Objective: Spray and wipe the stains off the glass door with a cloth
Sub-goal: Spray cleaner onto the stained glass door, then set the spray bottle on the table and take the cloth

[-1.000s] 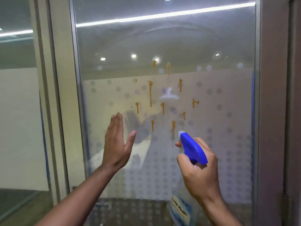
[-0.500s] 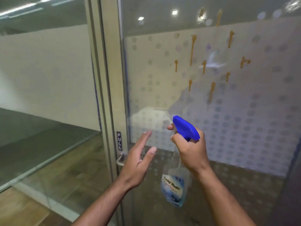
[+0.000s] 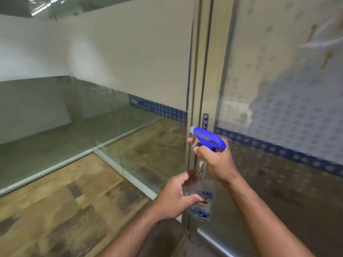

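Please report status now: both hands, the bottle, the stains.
Right hand shut on spray bottle neck. Left hand closing on its body. Orange stains on glass door, upper right. No cloth visible.

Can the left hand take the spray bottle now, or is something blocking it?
Probably yes. The left hand is already curled around the clear body of the spray bottle, nothing between them. The right hand grips only the neck under the blue trigger head.

The floor [image 3: 55, 210] is wood-look planks in mixed light and dark brown tones. A glass wall [image 3: 83, 117] stands on it at left, its pale base strip [image 3: 130, 179] running along the planks to the door frame [image 3: 196, 108], which also meets the floor.
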Demonstrator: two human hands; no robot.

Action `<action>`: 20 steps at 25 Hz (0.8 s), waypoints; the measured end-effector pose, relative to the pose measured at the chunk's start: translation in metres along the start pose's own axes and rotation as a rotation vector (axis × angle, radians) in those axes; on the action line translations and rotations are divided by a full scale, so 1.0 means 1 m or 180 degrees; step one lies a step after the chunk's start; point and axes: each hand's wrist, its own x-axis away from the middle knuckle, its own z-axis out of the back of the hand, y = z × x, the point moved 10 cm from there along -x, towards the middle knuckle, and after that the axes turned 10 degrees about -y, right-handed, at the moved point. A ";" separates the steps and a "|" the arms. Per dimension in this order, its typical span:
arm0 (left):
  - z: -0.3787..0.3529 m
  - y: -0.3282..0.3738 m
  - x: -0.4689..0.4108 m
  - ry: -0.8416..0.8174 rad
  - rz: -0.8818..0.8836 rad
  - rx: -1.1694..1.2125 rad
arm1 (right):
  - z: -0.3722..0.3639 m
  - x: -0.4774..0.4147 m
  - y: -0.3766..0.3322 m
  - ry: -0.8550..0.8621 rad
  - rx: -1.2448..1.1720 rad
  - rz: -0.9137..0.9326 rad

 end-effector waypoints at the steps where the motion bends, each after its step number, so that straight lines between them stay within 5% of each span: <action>1: 0.018 -0.010 0.022 0.0144 0.0095 -0.0050 | -0.027 0.001 0.002 -0.0092 0.0008 -0.0032; 11: 0.170 -0.080 0.274 0.1501 0.1054 -0.0304 | -0.295 0.032 0.011 -0.1105 0.0168 -0.0096; 20: 0.238 -0.120 0.481 0.2738 0.1931 -0.0224 | -0.512 0.077 0.038 -0.2261 0.0072 -0.0209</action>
